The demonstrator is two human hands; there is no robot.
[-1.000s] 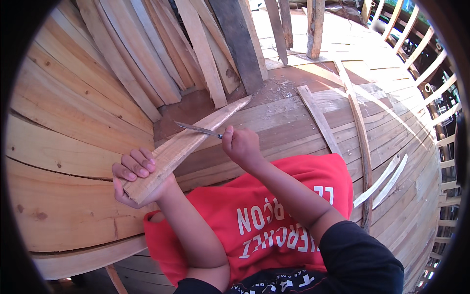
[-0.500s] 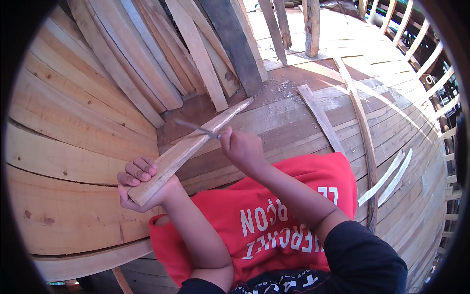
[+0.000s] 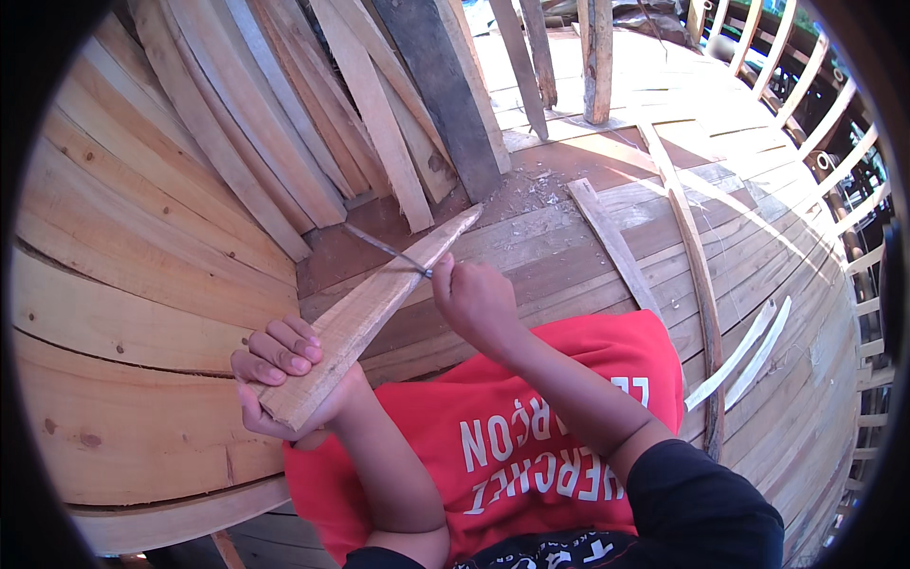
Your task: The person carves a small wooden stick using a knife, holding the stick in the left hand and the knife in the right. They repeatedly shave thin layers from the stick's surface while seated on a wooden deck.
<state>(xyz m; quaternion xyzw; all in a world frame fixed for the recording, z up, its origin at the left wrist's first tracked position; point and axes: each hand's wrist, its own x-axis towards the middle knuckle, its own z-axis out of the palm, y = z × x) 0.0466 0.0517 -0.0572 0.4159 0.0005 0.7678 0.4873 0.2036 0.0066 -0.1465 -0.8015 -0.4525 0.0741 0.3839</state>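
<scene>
My left hand (image 3: 284, 365) wraps round the near, broad end of a tapered wooden board (image 3: 355, 322), its fingers over the top face. The board slants away to a narrow, pale tip over the floor. In my right hand (image 3: 477, 305) is a knife (image 3: 384, 248), its handle hidden inside the fist. The thin dark blade lies across the board's upper part, against its right edge, and sticks out past the left side. A red cloth with white lettering (image 3: 531, 408) covers my lap below both hands.
Long planks (image 3: 284, 114) lean in a row at the back left, beside a curved plank wall (image 3: 142, 379). A dark post (image 3: 441, 85) stands behind the board tip. Shavings (image 3: 540, 190), a short batten (image 3: 614, 242), a long strip (image 3: 692, 256) and two pale slivers (image 3: 749, 356) lie on the plank floor.
My right hand and the knife have shifted slightly down in the picture. The board and my left hand sit a little lower too. Both grips are unchanged.
</scene>
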